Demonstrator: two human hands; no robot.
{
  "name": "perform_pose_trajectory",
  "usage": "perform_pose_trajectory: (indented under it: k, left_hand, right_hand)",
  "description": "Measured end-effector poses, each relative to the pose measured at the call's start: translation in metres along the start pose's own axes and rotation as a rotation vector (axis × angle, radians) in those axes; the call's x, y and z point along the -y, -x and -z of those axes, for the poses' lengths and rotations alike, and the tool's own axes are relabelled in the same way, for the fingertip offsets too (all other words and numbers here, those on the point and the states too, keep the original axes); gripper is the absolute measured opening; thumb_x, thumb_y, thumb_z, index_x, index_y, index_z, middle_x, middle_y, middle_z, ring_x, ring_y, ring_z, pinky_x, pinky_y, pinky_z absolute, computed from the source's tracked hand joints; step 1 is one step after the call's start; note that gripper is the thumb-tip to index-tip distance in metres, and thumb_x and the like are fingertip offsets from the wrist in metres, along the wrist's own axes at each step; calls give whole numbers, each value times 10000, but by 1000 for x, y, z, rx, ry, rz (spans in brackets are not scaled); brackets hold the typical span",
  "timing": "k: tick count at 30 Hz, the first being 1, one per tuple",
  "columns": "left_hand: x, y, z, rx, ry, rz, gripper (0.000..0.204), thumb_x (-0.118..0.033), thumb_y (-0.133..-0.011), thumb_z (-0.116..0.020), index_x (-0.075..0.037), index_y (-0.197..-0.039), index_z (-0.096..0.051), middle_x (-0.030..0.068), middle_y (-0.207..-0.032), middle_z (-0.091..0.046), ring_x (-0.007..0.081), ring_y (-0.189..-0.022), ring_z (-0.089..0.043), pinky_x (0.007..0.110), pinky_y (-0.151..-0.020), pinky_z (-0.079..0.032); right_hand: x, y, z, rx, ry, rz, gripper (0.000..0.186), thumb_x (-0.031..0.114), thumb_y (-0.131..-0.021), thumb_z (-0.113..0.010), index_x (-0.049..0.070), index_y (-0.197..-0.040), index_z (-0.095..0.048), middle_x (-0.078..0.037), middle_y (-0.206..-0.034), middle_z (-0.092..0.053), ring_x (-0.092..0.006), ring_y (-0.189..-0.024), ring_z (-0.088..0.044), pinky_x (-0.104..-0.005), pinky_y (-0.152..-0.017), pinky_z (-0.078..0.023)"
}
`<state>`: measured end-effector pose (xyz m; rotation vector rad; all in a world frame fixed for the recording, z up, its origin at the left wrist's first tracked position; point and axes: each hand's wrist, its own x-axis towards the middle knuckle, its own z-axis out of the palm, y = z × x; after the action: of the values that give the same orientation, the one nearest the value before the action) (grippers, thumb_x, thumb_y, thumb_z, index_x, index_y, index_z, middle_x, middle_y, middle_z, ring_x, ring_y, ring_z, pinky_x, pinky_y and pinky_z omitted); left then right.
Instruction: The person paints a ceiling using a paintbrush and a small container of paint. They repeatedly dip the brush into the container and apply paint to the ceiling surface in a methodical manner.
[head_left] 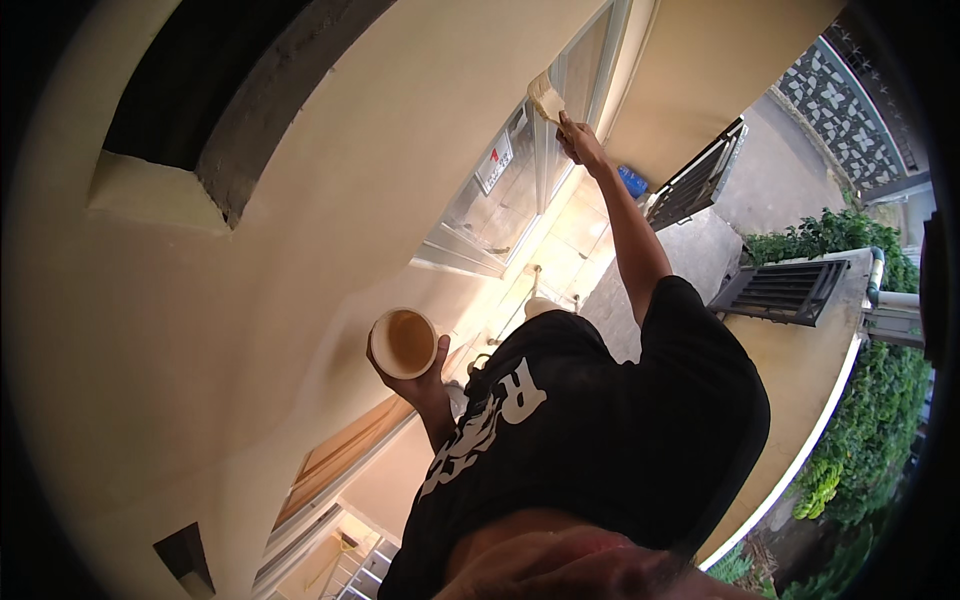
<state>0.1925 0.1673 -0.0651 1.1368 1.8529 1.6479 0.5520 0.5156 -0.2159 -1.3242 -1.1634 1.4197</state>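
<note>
My left hand (428, 388) is wrapped round a round paint pot (404, 343) held in front of my chest. The pot has a pale rim, and its tan inside faces up; how much paint it holds is unclear. My right arm stretches far out, and my right hand (580, 140) grips a paintbrush (547, 100) by its handle. Cream paint coats the wide bristles. They are at the edge of the cream wall (330, 250), beside the white window frame (570, 60); whether they touch it I cannot tell.
A dark-edged opening (250, 120) is in the wall at upper left. Below the brush is a glass door or window (490, 195) with a paper sign. A blue container (632, 181) stands by an open dark metal gate (700, 172). Green plants (860, 430) grow beyond the low wall at right.
</note>
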Motion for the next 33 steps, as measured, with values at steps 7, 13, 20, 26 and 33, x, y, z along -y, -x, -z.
perform_pose_trajectory:
  k: [7, 13, 20, 26, 33]
  left_hand:
    - [-6, -9, -6, 45, -33, -61, 916, -57, -626, -935, -41, -1424, -485, 121, -1340, -595, 294, -1239, -586, 453, -1099, -474]
    - [2, -13, 2, 42, -25, -58, 987, -120, -569, -1002, -45, -1415, -499, 133, -1348, -589, 315, -1236, -587, 470, -1094, -495]
    - [20, -17, 6, 40, 15, -55, 989, -134, -553, -1002, -51, -1408, -512, 128, -1346, -599, 314, -1233, -593, 473, -1097, -494]
    - [12, -19, 2, 78, -11, -85, 976, -64, -568, -971, -55, -1420, -497, 111, -1350, -594, 287, -1241, -590, 456, -1088, -514]
    - [7, -20, 5, 243, -41, -120, 972, -31, -571, -947, -66, -1427, -489, 97, -1336, -594, 278, -1232, -589, 451, -1083, -522]
  right_hand:
    - [104, 35, 46, -165, -97, 78, 574, 657, -1039, -513, 150, -774, -562, 103, -585, -366, -36, -468, -305, -260, -429, -226]
    - [249, 18, 47, -108, -11, 383, 620, 688, -1035, -473, 142, -744, -511, 97, -576, -313, -50, -478, -245, -269, -456, -180]
    - [198, 17, 35, -139, 154, 126, 627, 698, -1040, -448, 170, -702, -479, 98, -548, -314, -47, -445, -244, -272, -414, -171]
    - [193, 41, 76, -201, 388, 18, 659, 740, -996, -501, 196, -626, -470, 105, -521, -329, -26, -430, -250, -249, -400, -173]
    - [282, 4, 44, -15, 7, 274, 576, 634, -1063, -453, 156, -767, -577, 74, -545, -384, -83, -422, -308, -301, -403, -231]
